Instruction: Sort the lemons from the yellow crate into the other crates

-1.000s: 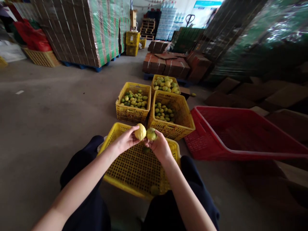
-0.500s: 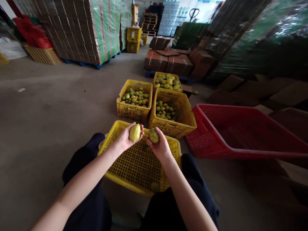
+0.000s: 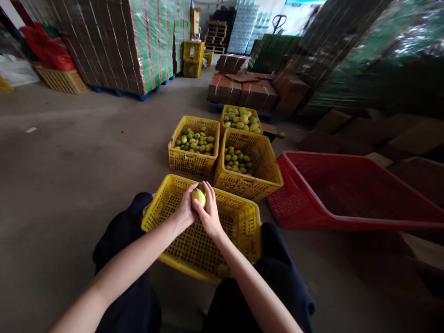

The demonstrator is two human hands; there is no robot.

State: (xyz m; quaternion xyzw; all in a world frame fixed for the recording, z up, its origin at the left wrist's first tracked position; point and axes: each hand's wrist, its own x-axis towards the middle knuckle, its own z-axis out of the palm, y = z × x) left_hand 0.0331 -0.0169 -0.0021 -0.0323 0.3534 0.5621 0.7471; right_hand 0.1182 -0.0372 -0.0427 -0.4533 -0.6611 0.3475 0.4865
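My left hand [image 3: 186, 205] and my right hand [image 3: 210, 213] meet above the near yellow crate [image 3: 243, 203]. Between them is a pale yellow lemon [image 3: 199, 198], cupped by the left fingers, with the right thumb lying against it. Just behind it shows the top of a darker green lemon [image 3: 201, 187], mostly hidden, with the right fingers curled over it. Both hands are closed. Low in the near crate's shadowed front corner lies a single lemon [image 3: 223, 270].
Beyond stand three yellow crates holding lemons: one at left [image 3: 193, 162], one at right [image 3: 274, 175], one behind [image 3: 260, 131]. A large red crate [image 3: 312, 210] sits to the right. Wrapped carton stacks [image 3: 104, 46] and flat brown bundles [image 3: 225, 88] stand farther back.
My hands have come together. The right hand has moved left with the darker lemon, bringing it behind the yellow one, and its thumb now rests on the yellow lemon.
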